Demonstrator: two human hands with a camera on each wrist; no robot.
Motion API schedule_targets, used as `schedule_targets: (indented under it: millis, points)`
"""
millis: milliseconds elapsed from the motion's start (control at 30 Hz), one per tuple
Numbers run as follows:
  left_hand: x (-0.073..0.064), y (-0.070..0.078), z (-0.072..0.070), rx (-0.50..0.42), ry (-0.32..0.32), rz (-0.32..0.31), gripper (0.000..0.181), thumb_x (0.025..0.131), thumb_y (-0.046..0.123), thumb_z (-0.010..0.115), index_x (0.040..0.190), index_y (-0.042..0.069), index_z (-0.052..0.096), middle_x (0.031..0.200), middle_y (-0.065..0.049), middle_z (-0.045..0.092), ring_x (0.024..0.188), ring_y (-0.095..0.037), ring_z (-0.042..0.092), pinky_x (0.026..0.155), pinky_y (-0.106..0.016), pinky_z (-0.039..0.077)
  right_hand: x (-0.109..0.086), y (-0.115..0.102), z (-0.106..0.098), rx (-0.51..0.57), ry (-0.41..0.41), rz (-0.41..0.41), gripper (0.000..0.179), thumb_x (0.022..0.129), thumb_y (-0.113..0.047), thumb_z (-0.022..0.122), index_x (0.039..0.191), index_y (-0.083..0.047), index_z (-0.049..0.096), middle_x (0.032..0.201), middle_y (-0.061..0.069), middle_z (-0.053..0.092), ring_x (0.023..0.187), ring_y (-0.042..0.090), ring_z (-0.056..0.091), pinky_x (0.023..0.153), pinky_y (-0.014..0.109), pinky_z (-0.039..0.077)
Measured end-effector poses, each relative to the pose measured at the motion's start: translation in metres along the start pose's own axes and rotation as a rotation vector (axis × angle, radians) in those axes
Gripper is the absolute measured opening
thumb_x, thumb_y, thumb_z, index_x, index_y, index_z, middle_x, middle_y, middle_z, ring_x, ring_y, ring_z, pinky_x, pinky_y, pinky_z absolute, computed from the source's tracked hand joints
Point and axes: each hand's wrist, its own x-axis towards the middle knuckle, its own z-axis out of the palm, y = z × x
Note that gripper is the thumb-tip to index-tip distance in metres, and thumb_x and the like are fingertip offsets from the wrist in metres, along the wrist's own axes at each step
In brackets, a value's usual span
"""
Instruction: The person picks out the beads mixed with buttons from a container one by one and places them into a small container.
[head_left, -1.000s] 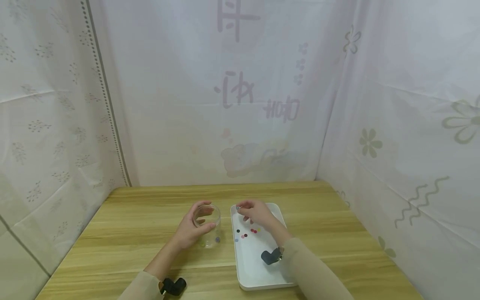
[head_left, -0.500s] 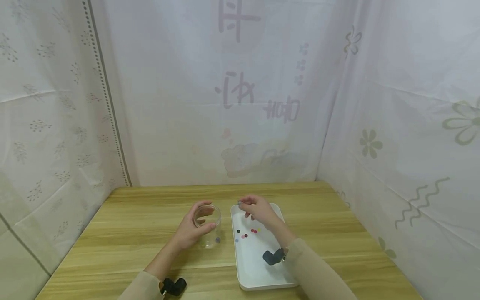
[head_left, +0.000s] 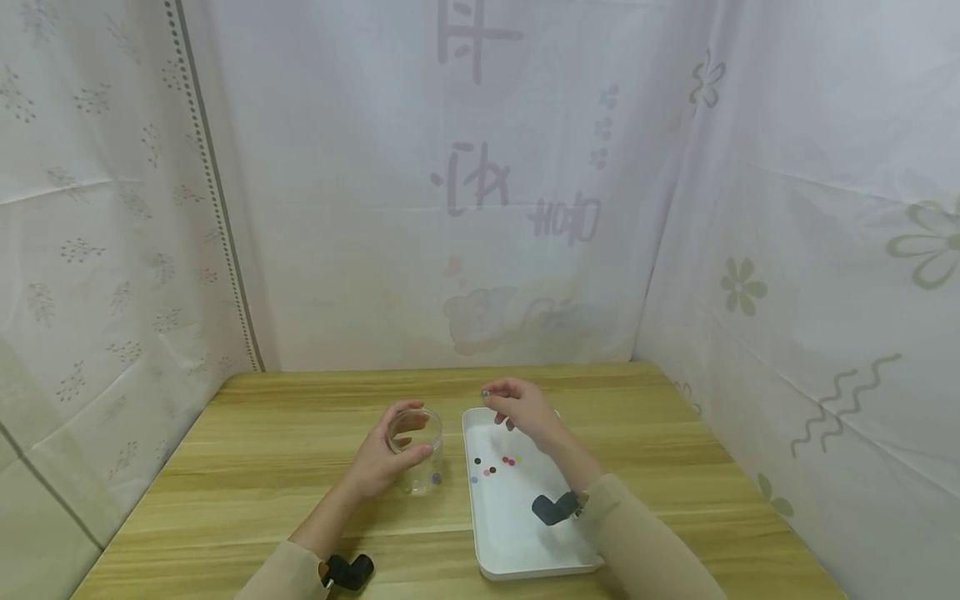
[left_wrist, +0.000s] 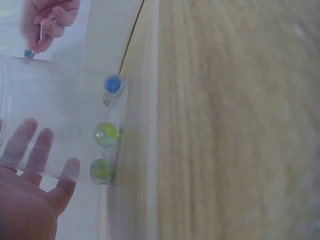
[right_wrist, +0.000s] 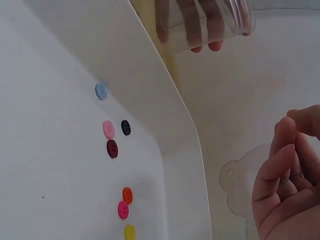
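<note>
My left hand (head_left: pixel 378 458) grips a clear jar (left_wrist: pixel 55 95), standing upright on the wooden table left of the white tray (head_left: pixel 510 533). At the jar's bottom lie a blue marble (left_wrist: pixel 112 84), a yellow-green marble (left_wrist: pixel 106 134), another greenish marble (left_wrist: pixel 101 170) and a small brownish one. Above the tray's far end, my right hand (head_left: pixel 521 410) pinches a small blue-grey marble (left_wrist: pixel 29 53) between thumb and finger; in the right wrist view the fingers hide it. Several buttons are spread in the tray, including a light blue button (right_wrist: pixel 101 91) and a black button (right_wrist: pixel 126 127).
Also in the tray are a pink button (right_wrist: pixel 108 129), a dark red button (right_wrist: pixel 112 148), an orange-red button (right_wrist: pixel 127 195), a magenta button (right_wrist: pixel 123 210) and a yellow button (right_wrist: pixel 130 232). Patterned white curtains (head_left: pixel 360 250) enclose the table (head_left: pixel 300 417) at the back and sides.
My right hand has lifted the marble from the tray's far left corner, up and slightly right. The left hand and the jar have stayed in place.
</note>
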Motion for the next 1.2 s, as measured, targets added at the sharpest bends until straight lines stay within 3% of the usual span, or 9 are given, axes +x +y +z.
schedule_targets:
  millis: [167, 400, 667, 867, 1033, 1200]
  points:
    - [0.001, -0.001, 0.0, -0.014, 0.005, -0.002, 0.068, 0.1, 0.017, 0.079, 0.159, 0.013, 0.045, 0.153, -0.03, 0.059, 0.145, -0.046, 0.054, 0.119, -0.072, 0.043, -0.002, -0.006, -0.002, 0.003, 0.004, -0.01, 0.03, 0.105, -0.02, 0.073, 0.13, -0.004, 0.074, 0.114, 0.014, 0.078, 0.079, 0.018, 0.066, 0.067, 0.025, 0.054]
    - [0.001, -0.002, 0.001, -0.026, 0.006, -0.009, 0.072, 0.1, 0.017, 0.079, 0.161, 0.007, 0.042, 0.152, -0.029, 0.059, 0.145, -0.046, 0.054, 0.12, -0.072, 0.042, -0.006, -0.016, -0.004, 0.008, -0.001, -0.043, 0.031, 0.104, -0.019, 0.074, 0.13, -0.002, 0.073, 0.105, 0.003, 0.076, 0.076, 0.017, 0.066, 0.063, 0.024, 0.053]
    - [0.001, -0.003, 0.001, -0.031, 0.006, -0.018, 0.074, 0.099, 0.017, 0.08, 0.161, 0.005, 0.041, 0.153, -0.029, 0.059, 0.146, -0.046, 0.054, 0.12, -0.072, 0.041, -0.007, -0.025, -0.004, 0.037, -0.01, -0.038, 0.034, 0.101, -0.018, 0.076, 0.131, -0.002, 0.073, 0.113, 0.014, 0.078, 0.075, 0.017, 0.066, 0.063, 0.023, 0.052]
    - [0.001, -0.003, 0.001, -0.026, 0.001, -0.016, 0.073, 0.1, 0.017, 0.079, 0.161, 0.007, 0.041, 0.153, -0.03, 0.058, 0.146, -0.046, 0.053, 0.12, -0.072, 0.041, -0.009, -0.034, -0.002, 0.04, -0.03, -0.064, 0.035, 0.102, -0.018, 0.076, 0.133, -0.001, 0.073, 0.11, 0.009, 0.077, 0.076, 0.017, 0.066, 0.063, 0.023, 0.052]
    - [0.0, -0.002, 0.001, -0.022, -0.001, -0.015, 0.069, 0.1, 0.018, 0.078, 0.16, 0.013, 0.043, 0.154, -0.027, 0.059, 0.146, -0.046, 0.053, 0.12, -0.073, 0.041, -0.012, -0.044, 0.001, 0.016, -0.041, -0.073, 0.029, 0.102, -0.021, 0.076, 0.129, -0.009, 0.075, 0.106, 0.002, 0.077, 0.078, 0.02, 0.067, 0.064, 0.024, 0.053]
    - [0.0, -0.002, 0.0, -0.019, 0.001, -0.012, 0.07, 0.1, 0.018, 0.078, 0.16, 0.012, 0.043, 0.153, -0.025, 0.06, 0.146, -0.047, 0.053, 0.12, -0.074, 0.041, -0.014, -0.056, 0.005, 0.009, -0.055, -0.092, 0.028, 0.103, -0.021, 0.077, 0.129, -0.011, 0.076, 0.109, 0.009, 0.076, 0.078, 0.019, 0.066, 0.064, 0.024, 0.053]
